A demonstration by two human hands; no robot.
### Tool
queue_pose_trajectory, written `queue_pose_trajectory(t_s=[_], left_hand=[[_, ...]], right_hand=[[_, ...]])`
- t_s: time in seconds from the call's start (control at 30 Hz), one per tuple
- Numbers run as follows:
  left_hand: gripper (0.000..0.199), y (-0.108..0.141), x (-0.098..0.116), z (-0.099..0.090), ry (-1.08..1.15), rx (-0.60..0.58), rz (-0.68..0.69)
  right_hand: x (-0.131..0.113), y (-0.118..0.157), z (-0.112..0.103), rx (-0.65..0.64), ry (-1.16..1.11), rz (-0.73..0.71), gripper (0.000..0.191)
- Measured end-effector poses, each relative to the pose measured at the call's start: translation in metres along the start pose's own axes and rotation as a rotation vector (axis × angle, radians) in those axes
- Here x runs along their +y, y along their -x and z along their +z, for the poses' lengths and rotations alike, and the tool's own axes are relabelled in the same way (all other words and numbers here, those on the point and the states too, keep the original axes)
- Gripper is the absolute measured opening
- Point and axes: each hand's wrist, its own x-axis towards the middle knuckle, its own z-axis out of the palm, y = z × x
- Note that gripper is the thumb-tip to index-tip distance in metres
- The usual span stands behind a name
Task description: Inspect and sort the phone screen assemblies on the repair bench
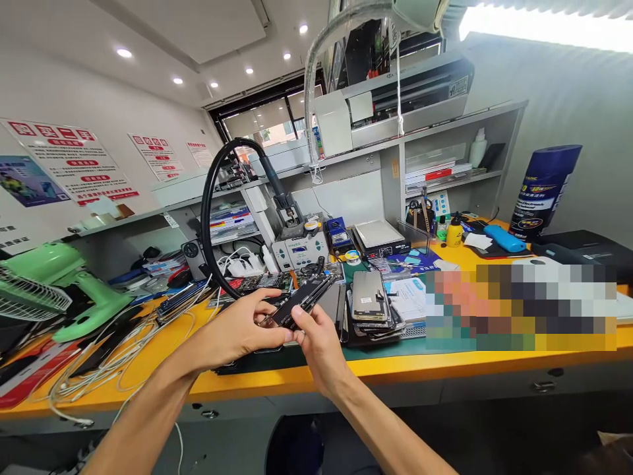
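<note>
An opened phone (306, 298), with a dark battery and inner parts showing, is held tilted above the near part of the bench. My left hand (247, 324) is closed around its lower left end. On the right side, my right hand (319, 336) grips the near edge, its thumb lying on the phone. The fingertips of both hands meet under the lower end, and part of the phone is hidden there. Just right of my hands lies a stack of phone screens and parts (370, 297). Circuit boards (270, 282) are spread behind the phone.
A hot-air station (301, 251) with a thick black hose (205, 224) stands behind. A green fan (84, 290) and tangled white cables (128, 349) occupy the left of the yellow bench (395, 369). At the right stand a spray can (544, 191) and yellow bottle (453, 234); one area is blurred.
</note>
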Motion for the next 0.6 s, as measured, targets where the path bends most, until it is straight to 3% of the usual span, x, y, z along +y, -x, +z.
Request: queue_pose_trajectory(t_s=[0.2,0.6], left_hand=[[0.085,0.018,0.011,-0.009,-0.031,-0.027,-0.111],[0.077,0.024,0.0,-0.009,0.03,-0.037,-0.117]], right_hand=[[0.001,-0.004,0.003,-0.045,0.036,0.025,0.033],[0.006,-0.003,0.007,-0.024,0.189,0.061,0.043]])
